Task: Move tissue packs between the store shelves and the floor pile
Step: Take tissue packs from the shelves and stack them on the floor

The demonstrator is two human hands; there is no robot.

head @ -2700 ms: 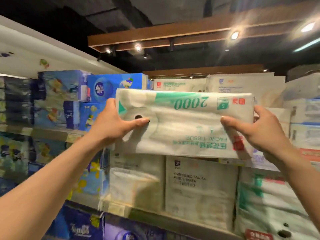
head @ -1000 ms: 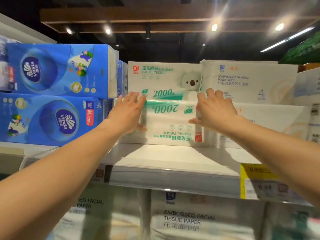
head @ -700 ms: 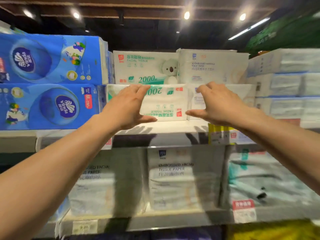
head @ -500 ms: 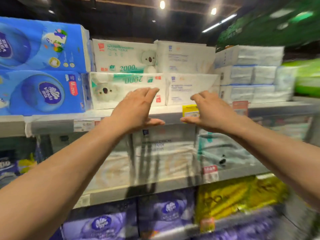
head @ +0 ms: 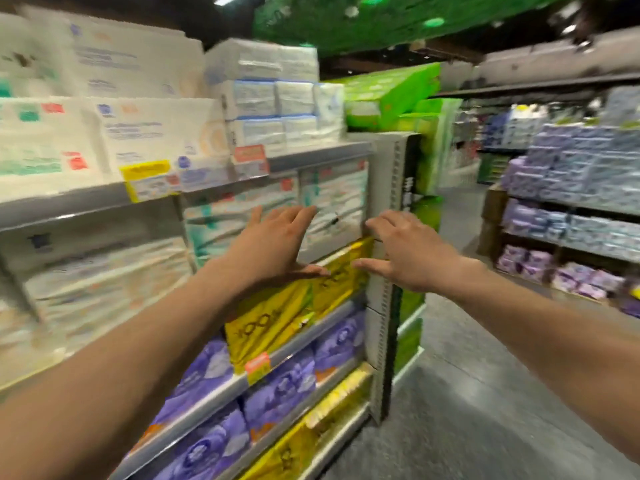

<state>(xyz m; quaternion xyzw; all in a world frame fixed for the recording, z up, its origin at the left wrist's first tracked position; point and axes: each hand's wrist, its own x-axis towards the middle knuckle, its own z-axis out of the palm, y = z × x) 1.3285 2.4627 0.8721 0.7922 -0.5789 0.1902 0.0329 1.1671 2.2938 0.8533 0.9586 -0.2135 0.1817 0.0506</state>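
Both my hands are held out in the air in front of the shelving, empty. My left hand has straight, spread fingers. My right hand is likewise spread, in front of the shelf's end post. White tissue packs stand stacked on the upper shelf at the upper left, well away from both hands. The green-and-white pack I handled earlier sits at the far left edge, blurred. No floor pile is in view.
Lower shelves hold white packs, yellow packs and purple packs. Green packs stand past the shelf end. A grey floor aisle opens to the right, with another shelving unit of purple and blue packs beyond.
Both hands let go of the green-and-white pack on the upper shelf and drew back empty. My view has swung right and down toward the shelf end and the aisle.
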